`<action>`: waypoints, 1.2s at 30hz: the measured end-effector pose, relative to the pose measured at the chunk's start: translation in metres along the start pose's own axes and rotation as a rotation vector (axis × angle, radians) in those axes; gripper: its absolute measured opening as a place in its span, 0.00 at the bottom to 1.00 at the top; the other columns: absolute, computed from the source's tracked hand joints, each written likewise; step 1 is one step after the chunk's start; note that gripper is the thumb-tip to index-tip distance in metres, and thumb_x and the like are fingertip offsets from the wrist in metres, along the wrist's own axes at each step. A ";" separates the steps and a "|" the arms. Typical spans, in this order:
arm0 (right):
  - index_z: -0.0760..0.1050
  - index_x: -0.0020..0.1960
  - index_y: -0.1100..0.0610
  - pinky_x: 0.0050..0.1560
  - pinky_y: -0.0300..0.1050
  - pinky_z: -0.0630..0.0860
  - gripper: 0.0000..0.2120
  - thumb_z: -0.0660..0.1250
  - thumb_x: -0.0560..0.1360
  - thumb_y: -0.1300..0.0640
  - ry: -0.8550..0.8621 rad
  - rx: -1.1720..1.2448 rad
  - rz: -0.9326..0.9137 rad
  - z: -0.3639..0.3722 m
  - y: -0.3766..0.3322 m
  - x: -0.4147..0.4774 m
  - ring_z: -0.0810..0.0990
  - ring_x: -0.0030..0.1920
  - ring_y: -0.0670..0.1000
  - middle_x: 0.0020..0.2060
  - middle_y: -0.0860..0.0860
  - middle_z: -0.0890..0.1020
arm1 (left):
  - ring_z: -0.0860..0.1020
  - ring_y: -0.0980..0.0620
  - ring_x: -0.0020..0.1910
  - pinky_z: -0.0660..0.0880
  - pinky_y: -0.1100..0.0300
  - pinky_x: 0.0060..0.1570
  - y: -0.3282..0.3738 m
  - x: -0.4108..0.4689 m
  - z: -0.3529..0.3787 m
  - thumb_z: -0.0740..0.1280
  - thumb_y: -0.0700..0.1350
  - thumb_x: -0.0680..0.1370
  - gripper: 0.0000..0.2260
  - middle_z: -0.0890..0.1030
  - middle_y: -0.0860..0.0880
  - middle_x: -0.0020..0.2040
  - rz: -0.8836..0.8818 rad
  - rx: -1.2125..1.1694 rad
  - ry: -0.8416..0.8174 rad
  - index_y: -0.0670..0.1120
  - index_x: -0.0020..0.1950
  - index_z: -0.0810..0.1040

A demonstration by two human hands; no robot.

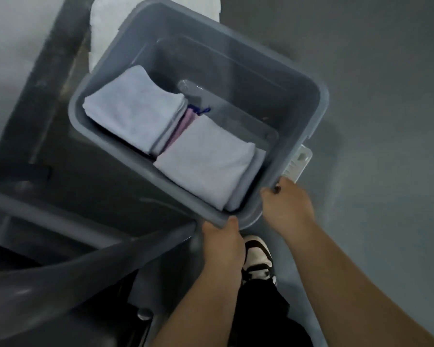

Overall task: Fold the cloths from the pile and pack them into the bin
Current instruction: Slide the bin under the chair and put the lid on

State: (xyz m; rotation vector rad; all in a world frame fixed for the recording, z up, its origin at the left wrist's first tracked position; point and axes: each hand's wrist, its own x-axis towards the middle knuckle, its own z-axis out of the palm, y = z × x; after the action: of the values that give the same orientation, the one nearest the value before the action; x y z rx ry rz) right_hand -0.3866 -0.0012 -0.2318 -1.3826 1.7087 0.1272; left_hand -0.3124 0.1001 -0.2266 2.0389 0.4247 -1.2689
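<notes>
A grey plastic bin fills the middle of the view, held above the floor and tilted. Inside it lie two stacks of folded pale cloths: one at the left, another toward its near corner, with a pink cloth and a blue loop between them. My left hand grips the bin's near rim with the thumb on top. My right hand grips the rim at the near right corner, fingers curled under it.
A white cloth pile shows beyond the bin's far left edge. A dark table frame and grey bars stand at the left. A white plastic piece lies under the bin's right side. My shoe stands on the grey floor.
</notes>
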 end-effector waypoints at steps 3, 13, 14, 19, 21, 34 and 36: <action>0.78 0.54 0.55 0.46 0.45 0.68 0.10 0.61 0.82 0.51 -0.186 -0.069 -0.005 -0.008 -0.022 0.007 0.75 0.47 0.56 0.47 0.52 0.78 | 0.79 0.43 0.60 0.76 0.44 0.65 0.030 -0.013 -0.004 0.68 0.49 0.81 0.17 0.78 0.42 0.62 -0.124 -0.042 0.083 0.44 0.67 0.71; 0.66 0.63 0.53 0.32 0.41 0.66 0.14 0.66 0.81 0.54 -0.146 0.044 0.112 -0.067 -0.070 0.020 0.72 0.37 0.43 0.40 0.44 0.71 | 0.76 0.48 0.41 0.74 0.54 0.44 0.106 -0.067 0.039 0.62 0.48 0.84 0.08 0.74 0.47 0.41 -0.427 -0.422 0.045 0.44 0.55 0.73; 0.65 0.61 0.54 0.33 0.42 0.67 0.14 0.66 0.80 0.54 -0.132 0.044 0.133 -0.069 -0.072 0.028 0.74 0.38 0.46 0.42 0.46 0.74 | 0.77 0.49 0.41 0.73 0.55 0.44 0.105 -0.069 0.044 0.62 0.49 0.84 0.08 0.74 0.48 0.43 -0.487 -0.463 0.026 0.45 0.56 0.74; 0.70 0.63 0.62 0.45 0.46 0.73 0.19 0.69 0.78 0.53 -0.010 0.106 0.200 -0.080 -0.083 0.079 0.78 0.47 0.56 0.56 0.56 0.80 | 0.76 0.48 0.36 0.73 0.58 0.36 0.098 -0.046 0.069 0.66 0.57 0.81 0.14 0.77 0.44 0.44 -0.627 -0.704 0.100 0.46 0.51 0.77; 0.71 0.60 0.62 0.47 0.48 0.75 0.16 0.67 0.78 0.53 -0.004 0.138 0.186 -0.078 -0.080 0.098 0.78 0.47 0.56 0.53 0.56 0.80 | 0.75 0.50 0.33 0.72 0.61 0.30 0.096 -0.033 0.081 0.65 0.55 0.83 0.12 0.76 0.45 0.41 -0.630 -0.852 0.127 0.46 0.53 0.76; 0.65 0.55 0.54 0.36 0.45 0.84 0.15 0.70 0.81 0.50 -0.278 0.097 -0.053 -0.050 -0.104 0.118 0.88 0.36 0.51 0.55 0.53 0.81 | 0.79 0.55 0.26 0.66 0.67 0.22 0.111 0.003 0.079 0.61 0.50 0.85 0.10 0.83 0.49 0.30 -0.504 -1.137 0.221 0.46 0.48 0.74; 0.65 0.58 0.57 0.43 0.54 0.86 0.16 0.70 0.82 0.49 -0.301 0.089 -0.098 -0.037 -0.128 0.126 0.88 0.36 0.53 0.54 0.55 0.82 | 0.78 0.57 0.24 0.64 0.68 0.21 0.125 0.020 0.070 0.60 0.49 0.86 0.09 0.82 0.51 0.29 -0.462 -1.171 0.203 0.47 0.49 0.75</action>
State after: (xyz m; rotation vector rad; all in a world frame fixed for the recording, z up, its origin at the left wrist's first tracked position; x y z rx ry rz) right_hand -0.2979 -0.1611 -0.2409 -1.3066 1.3796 0.1918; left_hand -0.2745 -0.0388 -0.2167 1.0588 1.4003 -0.7068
